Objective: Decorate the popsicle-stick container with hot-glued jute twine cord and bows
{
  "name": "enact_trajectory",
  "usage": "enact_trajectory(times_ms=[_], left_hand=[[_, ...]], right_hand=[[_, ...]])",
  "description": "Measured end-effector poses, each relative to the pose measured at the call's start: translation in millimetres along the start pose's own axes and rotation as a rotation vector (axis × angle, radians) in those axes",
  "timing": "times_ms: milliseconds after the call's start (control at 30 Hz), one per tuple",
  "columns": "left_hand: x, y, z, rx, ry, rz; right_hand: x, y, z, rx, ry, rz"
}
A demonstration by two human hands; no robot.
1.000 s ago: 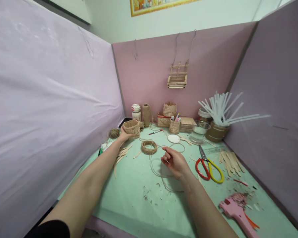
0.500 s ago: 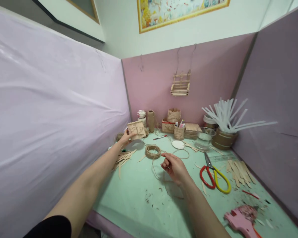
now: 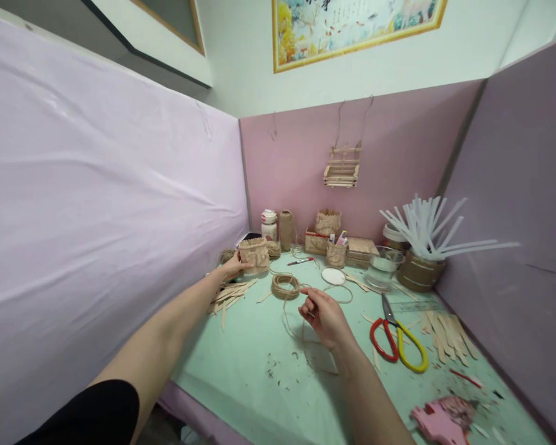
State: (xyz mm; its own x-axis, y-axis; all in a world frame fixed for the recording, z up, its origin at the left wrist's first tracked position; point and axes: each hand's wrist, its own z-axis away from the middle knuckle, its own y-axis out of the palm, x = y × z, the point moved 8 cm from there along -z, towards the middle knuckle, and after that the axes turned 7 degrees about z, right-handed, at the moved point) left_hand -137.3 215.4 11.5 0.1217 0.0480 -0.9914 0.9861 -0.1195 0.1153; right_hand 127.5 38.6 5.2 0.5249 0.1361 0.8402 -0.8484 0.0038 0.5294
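At the back left of the green table, my left hand point(image 3: 233, 266) grips the side of a round wooden-textured container point(image 3: 254, 256), which stands upright on or just above the tabletop. My right hand point(image 3: 319, 311) is held over the middle of the table, fingers curled and pinched on a thin strand of twine. A coil of twine point(image 3: 285, 286) lies just left of that hand, and loose twine trails below it. Wooden strips point(image 3: 229, 295) lie in a pile in front of the left hand.
Red and yellow scissors point(image 3: 396, 334), a pink glue gun point(image 3: 442, 421) and more wooden strips point(image 3: 447, 334) lie on the right. A glass bowl point(image 3: 382, 267) stands near a brown pot point(image 3: 421, 271) of white sticks. Jars and small containers line the back.
My left hand has lowered the container, which was tilted in the air and is now upright. My right hand has barely moved. The camera view has shifted slightly.
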Motion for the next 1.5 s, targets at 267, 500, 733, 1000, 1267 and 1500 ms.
enact_trajectory(times_ms=[267, 500, 733, 1000, 1267, 1500], left_hand=[[-2.5, 8.1, -3.5, -0.055, 0.005, -0.155], [-53.2, 10.3, 29.1, -0.255, 0.15, -0.356], [-56.2, 164.7, 123.8, 0.29, 0.468, -0.494], [-0.9, 189.9, 122.2, 0.351, 0.221, -0.261], [3.9, 168.1, 119.9, 0.233, 0.245, -0.235], [3.1, 160.3, 117.8, 0.108, 0.253, -0.186]], right_hand=[[3.9, 3.7, 3.6, 0.022, -0.005, 0.037], [8.2, 4.8, 4.1, 0.024, -0.044, 0.101], [-5.8, 22.4, 12.2, 0.219, 0.046, 0.28], [-4.7, -1.5, -0.7, 0.038, -0.012, 0.323], [-3.4, -12.7, -2.6, -0.081, 0.016, 0.259], [0.7, -15.9, -1.2, -0.085, 0.059, 0.147]])
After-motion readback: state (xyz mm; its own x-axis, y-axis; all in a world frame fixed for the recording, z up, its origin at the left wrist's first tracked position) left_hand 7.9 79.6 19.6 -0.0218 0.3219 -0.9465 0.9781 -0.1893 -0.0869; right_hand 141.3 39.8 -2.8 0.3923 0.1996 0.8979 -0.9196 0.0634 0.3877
